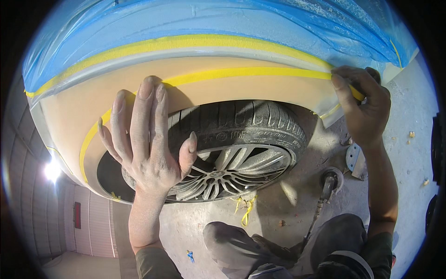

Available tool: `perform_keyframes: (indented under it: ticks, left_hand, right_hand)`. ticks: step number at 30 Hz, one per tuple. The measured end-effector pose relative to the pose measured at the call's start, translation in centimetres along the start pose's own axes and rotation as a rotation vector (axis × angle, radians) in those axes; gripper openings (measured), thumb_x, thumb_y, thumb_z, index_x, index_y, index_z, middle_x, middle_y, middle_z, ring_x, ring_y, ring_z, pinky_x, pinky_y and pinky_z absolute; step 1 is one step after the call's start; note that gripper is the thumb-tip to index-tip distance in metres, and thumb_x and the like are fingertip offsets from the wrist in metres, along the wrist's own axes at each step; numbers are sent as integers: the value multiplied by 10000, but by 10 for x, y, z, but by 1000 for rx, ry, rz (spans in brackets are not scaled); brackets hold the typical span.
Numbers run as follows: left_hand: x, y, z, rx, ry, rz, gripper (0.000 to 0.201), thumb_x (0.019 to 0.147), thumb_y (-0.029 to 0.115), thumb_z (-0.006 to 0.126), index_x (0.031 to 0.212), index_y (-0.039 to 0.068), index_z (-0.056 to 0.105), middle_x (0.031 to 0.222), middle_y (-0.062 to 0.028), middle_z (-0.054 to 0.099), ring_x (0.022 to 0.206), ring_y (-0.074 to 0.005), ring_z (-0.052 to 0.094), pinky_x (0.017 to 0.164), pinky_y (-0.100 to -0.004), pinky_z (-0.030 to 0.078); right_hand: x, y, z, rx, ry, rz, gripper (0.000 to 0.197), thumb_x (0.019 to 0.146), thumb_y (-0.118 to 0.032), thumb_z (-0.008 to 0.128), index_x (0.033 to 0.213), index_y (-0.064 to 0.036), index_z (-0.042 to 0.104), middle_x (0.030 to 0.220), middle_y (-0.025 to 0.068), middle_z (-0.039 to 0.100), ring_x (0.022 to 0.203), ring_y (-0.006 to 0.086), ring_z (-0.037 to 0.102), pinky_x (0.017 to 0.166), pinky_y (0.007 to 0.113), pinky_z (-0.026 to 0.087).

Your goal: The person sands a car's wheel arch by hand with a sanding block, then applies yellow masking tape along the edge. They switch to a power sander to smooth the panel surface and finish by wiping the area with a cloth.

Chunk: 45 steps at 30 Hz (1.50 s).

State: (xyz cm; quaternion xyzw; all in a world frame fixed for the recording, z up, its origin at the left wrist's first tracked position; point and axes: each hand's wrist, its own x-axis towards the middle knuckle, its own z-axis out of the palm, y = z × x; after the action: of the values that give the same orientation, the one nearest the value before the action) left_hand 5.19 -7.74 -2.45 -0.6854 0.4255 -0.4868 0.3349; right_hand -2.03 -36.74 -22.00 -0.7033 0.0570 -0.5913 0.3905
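A strip of yellow masking tape (241, 72) runs along the tan fender panel (211, 93), curving above the wheel arch. My left hand (151, 139), dusty with pale powder, lies with fingers stretched over the strip where it bends down to the left. At the strip's right end, my right hand (364, 100) pinches the tape between thumb and fingers; a bit of yellow shows beyond the thumb. Whether a whole roll is in that hand is hidden. Below sit the black tyre (232, 123) and silver spoked wheel (223, 174).
Blue plastic sheeting (209, 21), edged with another yellow tape line (186, 43), covers the bodywork above. On the floor lie a sander (331, 180) with a hose, a perforated pad (353, 156), crumpled yellow tape (247, 213) and a blue scrap (190, 256). My knees (232, 242) are close below.
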Motion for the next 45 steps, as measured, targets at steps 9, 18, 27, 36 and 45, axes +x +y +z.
perform_keyframes:
  ticks: [9,18,27,36,45]
  left_hand:
    - [1,0,2,-15,-31,89,710,1020,539,379,1515,45,500,1572,-145,477,1526,-358,321,1262,-539,98]
    - [10,7,-1,-55,-28,158,716,1024,572,369,1533,82,488,1587,-134,460,1536,-358,303,1262,-542,105]
    - [12,46,1,-339,-91,243,518,1018,502,499,1431,217,631,1505,13,573,1418,-276,494,1178,-481,349]
    - [-9,23,16,-253,256,25,651,919,364,647,1460,14,555,1484,-164,553,1435,-406,431,1230,-534,182]
    - [-3,17,10,-63,33,-92,593,1007,501,496,1467,139,592,1508,-33,573,1459,-336,438,1271,-521,41]
  right_hand:
    - [-9,-5,9,60,28,130,58,884,-60,766,935,-33,763,858,64,783,740,130,739,711,253,547]
    - [-10,-5,6,25,-9,108,86,895,-33,744,977,-12,756,919,93,782,828,157,746,776,276,555]
    - [-15,-1,10,-17,57,51,52,886,-112,757,932,-92,768,862,65,778,679,159,714,779,287,476]
    - [-19,-1,-17,-262,-98,-259,231,867,-70,744,1093,-114,738,889,43,768,667,167,682,895,383,431]
    - [-73,-39,-25,-217,-134,-620,255,863,-179,778,1102,-104,731,648,-64,604,593,111,555,871,382,428]
